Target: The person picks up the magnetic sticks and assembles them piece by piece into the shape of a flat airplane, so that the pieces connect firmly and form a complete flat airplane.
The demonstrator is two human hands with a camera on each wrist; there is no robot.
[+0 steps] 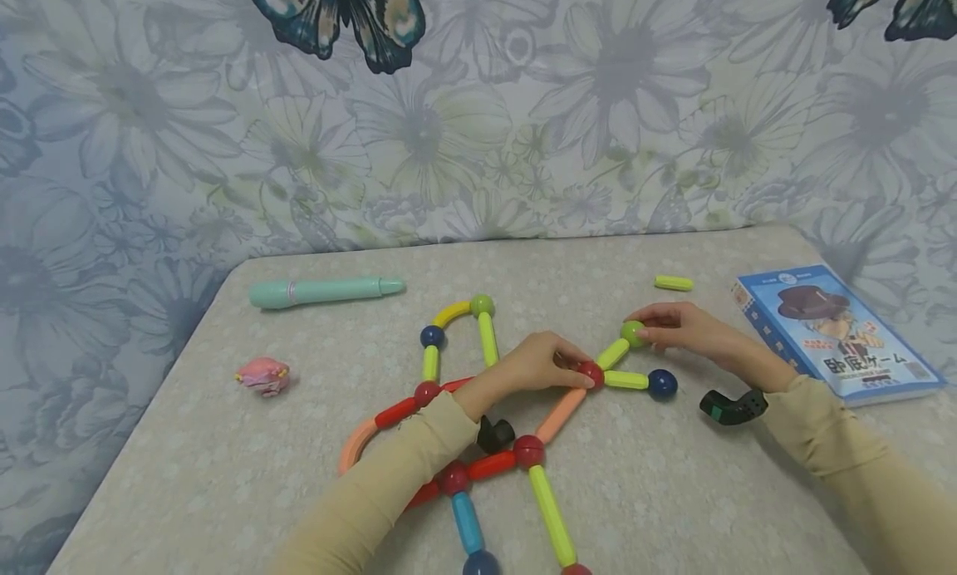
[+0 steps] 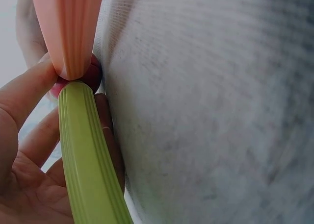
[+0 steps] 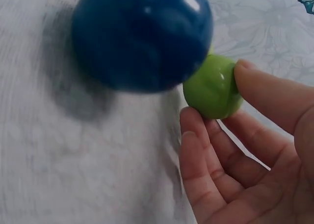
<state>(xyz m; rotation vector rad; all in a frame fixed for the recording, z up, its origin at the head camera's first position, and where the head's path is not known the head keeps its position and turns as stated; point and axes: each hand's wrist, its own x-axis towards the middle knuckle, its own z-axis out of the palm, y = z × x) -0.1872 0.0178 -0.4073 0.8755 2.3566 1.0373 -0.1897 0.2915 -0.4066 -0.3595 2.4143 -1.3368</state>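
A figure of coloured rods and balls lies on the patterned tabletop. My left hand (image 1: 532,362) pinches a dark red ball (image 1: 594,375), where an orange rod (image 1: 562,415) and two short yellow-green rods meet. At the tip of the upper yellow-green rod (image 1: 614,354), my right hand (image 1: 691,332) holds a green ball (image 3: 212,89) between thumb and fingers. A blue ball (image 1: 662,384) ends the lower yellow-green rod (image 1: 626,380), just below the right hand. In the left wrist view, a long yellow-green rod (image 2: 88,150) crosses in front of the palm. My left forearm hides part of the figure.
A loose yellow-green rod (image 1: 674,283) lies beyond the right hand. To the right sits a blue box (image 1: 837,330). A mint-green tube (image 1: 325,292) and a small pink object (image 1: 264,376) lie at the left. A flowered fabric backdrop (image 1: 478,143) rises behind the table.
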